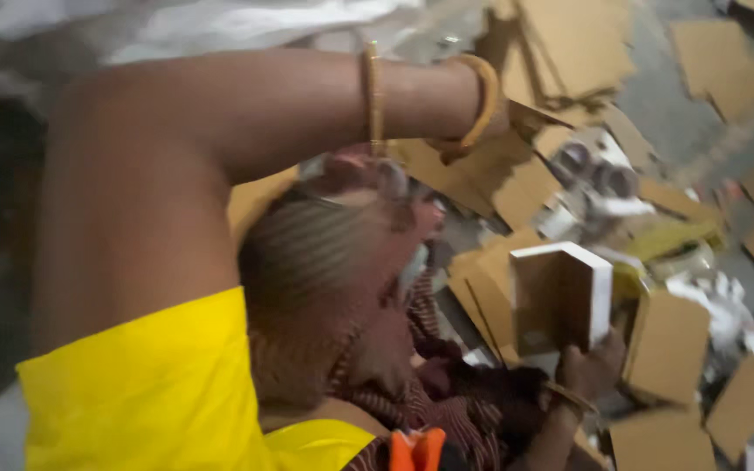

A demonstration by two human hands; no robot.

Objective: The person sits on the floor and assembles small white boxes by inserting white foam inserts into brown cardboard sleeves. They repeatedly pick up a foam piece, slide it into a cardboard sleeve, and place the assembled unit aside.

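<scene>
Cardboard-strewn floor (pixel 656 96) — hands: one (pixel 593 365) grips a white-edged box (pixel 560 296).

Grey floor (pixel 656 96) littered with cardboard

Flat brown cardboard pieces (pixel 569 44) lie stacked at the upper centre of the frame, with more loose cardboard sheets (pixel 726 52) scattered at the upper right and a further cardboard panel (pixel 669 344) at the lower right. Between them, right of centre, sit blurred grey-and-white packaging bits (pixel 591 179), and crumpled white scraps (pixel 726 305) lie toward the right edge. Bare grey floor shows between the piles.
</scene>
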